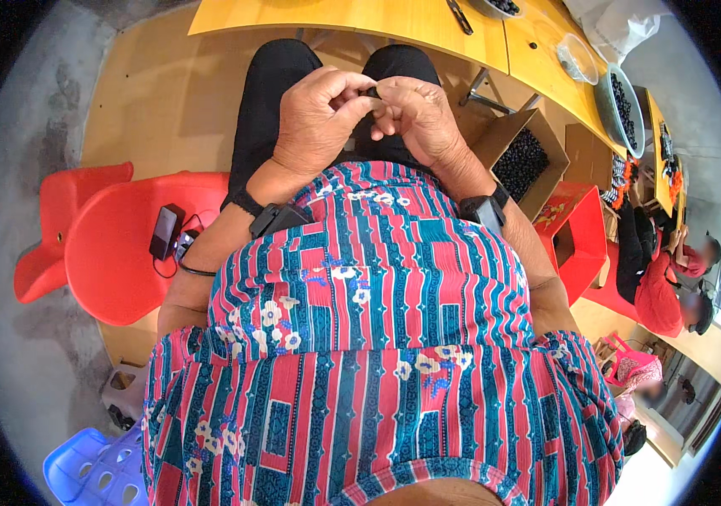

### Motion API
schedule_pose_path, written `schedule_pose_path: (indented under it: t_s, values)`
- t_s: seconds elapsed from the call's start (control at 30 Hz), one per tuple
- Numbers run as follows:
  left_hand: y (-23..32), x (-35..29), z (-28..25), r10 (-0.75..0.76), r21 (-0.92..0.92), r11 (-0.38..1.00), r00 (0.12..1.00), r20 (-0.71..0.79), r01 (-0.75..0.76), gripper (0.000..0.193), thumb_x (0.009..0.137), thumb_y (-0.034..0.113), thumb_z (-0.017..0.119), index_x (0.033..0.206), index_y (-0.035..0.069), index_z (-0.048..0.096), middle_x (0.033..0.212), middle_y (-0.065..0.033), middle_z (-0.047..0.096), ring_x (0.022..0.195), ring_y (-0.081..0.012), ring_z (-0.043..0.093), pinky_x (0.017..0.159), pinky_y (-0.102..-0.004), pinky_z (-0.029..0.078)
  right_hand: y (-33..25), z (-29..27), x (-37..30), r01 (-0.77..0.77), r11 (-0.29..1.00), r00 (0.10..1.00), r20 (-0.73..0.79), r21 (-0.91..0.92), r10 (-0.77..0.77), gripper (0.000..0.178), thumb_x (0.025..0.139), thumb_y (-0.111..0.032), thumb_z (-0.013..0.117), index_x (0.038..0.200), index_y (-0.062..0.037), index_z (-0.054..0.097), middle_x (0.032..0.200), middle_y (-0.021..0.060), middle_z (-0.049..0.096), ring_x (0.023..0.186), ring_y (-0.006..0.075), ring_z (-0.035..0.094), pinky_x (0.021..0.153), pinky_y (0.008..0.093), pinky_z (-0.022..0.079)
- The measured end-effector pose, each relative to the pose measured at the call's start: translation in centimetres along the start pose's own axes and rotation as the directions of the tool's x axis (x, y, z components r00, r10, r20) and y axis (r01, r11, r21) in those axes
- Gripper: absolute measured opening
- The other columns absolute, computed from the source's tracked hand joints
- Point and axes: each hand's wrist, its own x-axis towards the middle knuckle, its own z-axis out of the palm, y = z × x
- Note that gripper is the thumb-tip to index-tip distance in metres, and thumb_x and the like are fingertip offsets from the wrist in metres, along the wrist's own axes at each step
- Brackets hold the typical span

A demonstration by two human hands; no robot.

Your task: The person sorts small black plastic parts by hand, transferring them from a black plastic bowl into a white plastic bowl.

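My left hand (320,112) and my right hand (418,115) meet above my knees, short of the yellow table (428,32). Between their fingertips they pinch one small black piece (372,92). Thumb and forefinger of each hand close on it, and fingers cover most of it, so its exact kind does not show. The other fingers of my right hand are curled below. Right of my right hand, a cardboard box (504,139) on the floor side holds many small black round pieces (523,160).
On the table stand a green basin (603,105) of black pieces, a clear plastic container (577,59) and a dark slim tool (460,15). A red stool (137,244) with a black device (166,232) is at my left. Other people (662,291) sit far right.
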Motion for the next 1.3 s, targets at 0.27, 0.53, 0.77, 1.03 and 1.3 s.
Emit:
schedule_pose_path:
  t_s: [0.27,0.53,0.77,1.03,1.3]
  values:
    - [-0.1,0.0,0.0,-0.295,-0.58,0.684,0.895,0.335,0.443,0.049,0.096,0.037,0.042,0.128,0.0,0.045,0.128,-0.01,0.047,0.112,-0.0162,0.048,0.095,-0.0282,0.037,0.6,0.4,-0.5,0.096,0.954,0.994,-0.024,-0.284,-0.107,0.018,0.084,-0.014,0.06,0.086,0.0036,0.063,0.065,0.0064,0.059,0.056,0.0111,0.058,0.053,0.023,0.048]
    - [-0.6,-0.7,2.4,-0.255,-0.415,0.843,0.934,0.25,0.342,0.044,0.097,0.033,0.043,0.118,-0.003,0.053,0.101,-0.0132,0.063,0.087,-0.0143,0.06,0.076,-0.0247,0.049,2.2,1.2,-0.5,0.271,0.75,0.95,0.04,-0.604,-0.311,0.019,0.08,-0.016,0.066,0.085,0.0025,0.064,0.067,0.0026,0.062,0.064,0.0064,0.056,0.056,0.024,0.047]
    - [-0.9,-1.1,2.6,-0.274,-0.424,0.844,0.943,0.186,0.329,0.037,0.099,0.024,0.036,0.117,-0.005,0.053,0.101,-0.0149,0.063,0.087,-0.0137,0.06,0.078,-0.0235,0.049,3.7,1.1,-0.7,0.28,0.741,0.938,0.011,-0.61,-0.345,0.015,0.084,-0.013,0.061,0.085,0.0013,0.063,0.069,0.0006,0.059,0.064,0.0051,0.054,0.057,0.0208,0.046]
    - [-0.8,-1.0,3.1,-0.386,-0.469,0.793,0.916,0.107,0.389,0.032,0.095,0.019,0.039,0.108,-0.004,0.059,0.09,-0.0134,0.066,0.081,-0.0151,0.062,0.075,-0.0258,0.05,4.4,1.3,-0.4,0.205,0.805,0.954,-0.071,-0.556,-0.292,0.014,0.084,-0.012,0.059,0.08,0.0003,0.064,0.07,0.001,0.058,0.06,0.0058,0.053,0.055,0.0208,0.045]
    - [0.4,-1.0,1.1,-0.365,-0.604,0.663,0.895,0.255,0.442,0.022,0.092,0.014,0.052,0.103,-0.004,0.06,0.08,-0.0047,0.061,0.061,-0.0073,0.058,0.052,-0.0176,0.045,1.7,0.7,-0.3,0.055,0.978,0.998,-0.013,0.199,-0.054,0.025,0.088,-0.024,0.056,0.082,0.0004,0.057,0.068,0.0048,0.054,0.054,0.0125,0.049,0.056,0.0306,0.049]
